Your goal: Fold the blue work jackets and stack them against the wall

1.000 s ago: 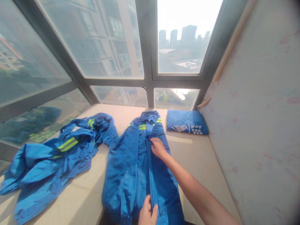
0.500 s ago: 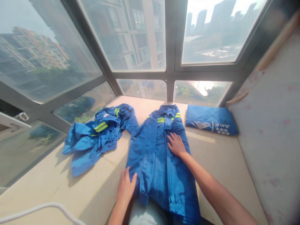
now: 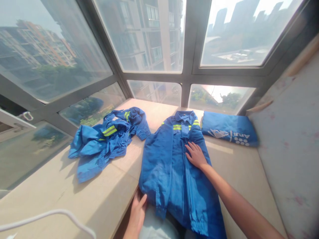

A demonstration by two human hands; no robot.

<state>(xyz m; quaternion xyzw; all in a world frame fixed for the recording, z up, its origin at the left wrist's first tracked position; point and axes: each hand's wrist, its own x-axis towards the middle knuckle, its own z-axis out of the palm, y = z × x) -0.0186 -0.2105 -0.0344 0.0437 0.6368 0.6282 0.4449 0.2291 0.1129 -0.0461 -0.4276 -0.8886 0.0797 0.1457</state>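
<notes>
A blue work jacket [image 3: 164, 166] with yellow-green reflective stripes lies front up on the wooden surface, its collar toward the window and its sleeves folded in over the front. Its lower end hangs over the near edge, above my lap. My right hand [image 3: 196, 154] rests flat on the right chest, fingers stretched out. At the jacket's lower left edge is my left hand [image 3: 138, 209], thumb against the cloth and the other fingers tucked under the edge, their tips hidden.
A crumpled second blue jacket [image 3: 107, 139] lies to the left. At the back right is a folded blue bundle [image 3: 229, 127] with white lettering. A white cable [image 3: 50, 214] crosses the near left of the wooden surface [image 3: 99, 199]. Windows enclose the back and left; a patterned wall [image 3: 294, 149] stands right.
My left hand has moved down and slightly right, from beside the jacket to under its lower left edge. The right hand stays flat on the chest. The view has shifted slightly.
</notes>
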